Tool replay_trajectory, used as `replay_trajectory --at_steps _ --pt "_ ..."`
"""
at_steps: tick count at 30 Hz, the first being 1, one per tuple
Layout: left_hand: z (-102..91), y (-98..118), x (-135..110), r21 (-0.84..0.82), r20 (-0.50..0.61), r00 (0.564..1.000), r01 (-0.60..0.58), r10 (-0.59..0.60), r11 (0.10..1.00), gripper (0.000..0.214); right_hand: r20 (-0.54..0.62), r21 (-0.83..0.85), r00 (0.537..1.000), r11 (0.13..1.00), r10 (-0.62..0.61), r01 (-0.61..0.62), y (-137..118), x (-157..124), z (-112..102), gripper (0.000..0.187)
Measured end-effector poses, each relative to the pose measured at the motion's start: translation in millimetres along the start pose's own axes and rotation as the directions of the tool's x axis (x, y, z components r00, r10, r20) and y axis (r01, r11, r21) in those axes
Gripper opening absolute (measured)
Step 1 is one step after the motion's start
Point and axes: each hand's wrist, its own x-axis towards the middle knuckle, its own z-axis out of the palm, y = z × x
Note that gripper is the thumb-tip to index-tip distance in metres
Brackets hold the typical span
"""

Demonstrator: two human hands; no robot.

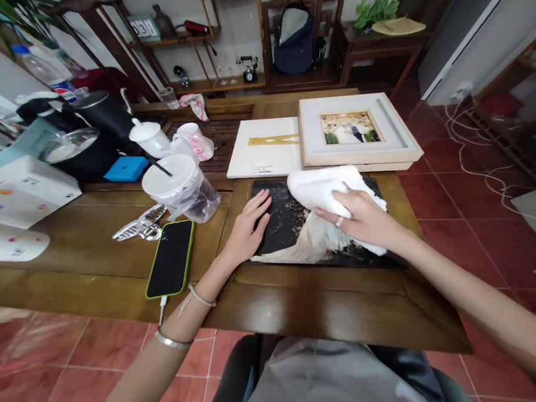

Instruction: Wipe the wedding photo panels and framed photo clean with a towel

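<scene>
White towel (318, 187), bunched up, sits on the upper right part of a dark board (281, 215), with the right hand (360, 208) over it. That hand's grip is closed around the cloth, fingers bent into the folds, and a ring shows on one finger. Below the towel, the board bears a pale, flowing shape like a dress, with light speckles above it. The left hand (250, 224) rests at the board's left edge, fingers spread and grip holding nothing. Two bracelets circle that forearm.

The board lies flat near the front edge of a wooden bench (88, 242). Just behind it are a white card (245, 156) and, touching the card, a pale frame (403, 136) around a small photo (352, 128). Left of the left hand lies a phone (170, 259) in a green case, its cable (163, 307) plugged in. A lidded cup (170, 175) with a black straw stands behind the phone, wrapped in clear plastic.
</scene>
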Motion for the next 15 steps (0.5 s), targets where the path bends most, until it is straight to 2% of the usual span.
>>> replay_trajectory --at_steps 2,3,5,7,11,15 --pt "0.0 0.1 0.2 -0.002 0.002 1.000 0.002 -0.002 1.000 0.040 0.008 -0.107 0.999 0.993 -0.045 0.046 3.7 15.4 8.5 0.015" --pt "-0.1 0.3 0.2 -0.003 0.004 1.000 0.004 -0.004 1.000 0.040 0.039 -0.149 0.997 0.987 -0.060 0.065 4.4 21.2 12.3 0.018" --pt "-0.3 0.8 0.2 -0.005 0.003 1.000 0.008 -0.008 1.000 0.040 0.105 -0.197 0.992 0.976 -0.073 0.092 2.9 28.1 18.1 0.035" --pt "-0.6 1.3 0.2 -0.004 0.001 1.000 0.011 -0.011 1.000 0.040 0.136 -0.213 0.987 0.971 -0.079 0.107 -2.0 28.3 21.5 0.045" --pt "-1.0 2.5 0.3 -0.011 -0.002 1.000 0.024 -0.024 1.000 0.040 0.201 -0.164 0.971 0.972 -0.131 0.166 -19.5 8.9 26.3 0.045" --pt "-1.7 3.9 0.3 -0.017 0.007 1.000 0.026 -0.026 1.000 0.040 0.251 -0.003 0.924 0.954 -0.289 0.300 -43.3 -30.0 32.2 0.036"
